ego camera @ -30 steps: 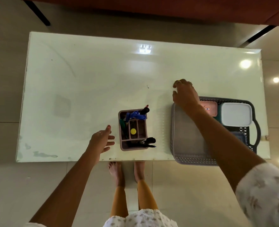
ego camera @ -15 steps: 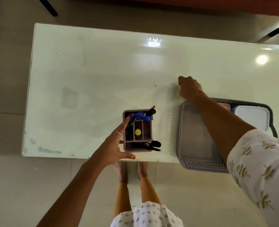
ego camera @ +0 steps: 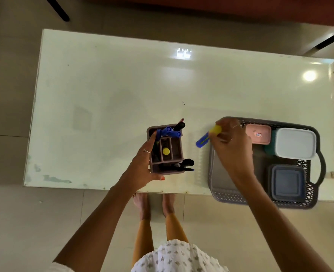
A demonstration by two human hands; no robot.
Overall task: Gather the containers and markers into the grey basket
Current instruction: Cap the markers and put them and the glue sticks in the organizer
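- I read this as a home living space: glossy beige floor tiles [ego camera: 34,222] reflect round ceiling lights.
- My bare feet [ego camera: 142,205] stand on them, nearer me than my fingers [ego camera: 154,138].
- Beyond my fingertips, the low white table [ego camera: 103,91] fronts a reddish-brown sofa-like piece [ego camera: 221,6].
- Lidded food containers [ego camera: 295,143] in the grey basket [ego camera: 231,197] suit a household.

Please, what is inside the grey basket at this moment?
The grey basket holds a pink container, a white-lidded container and a dark blue container. The right hand and forearm cover part of its floor.
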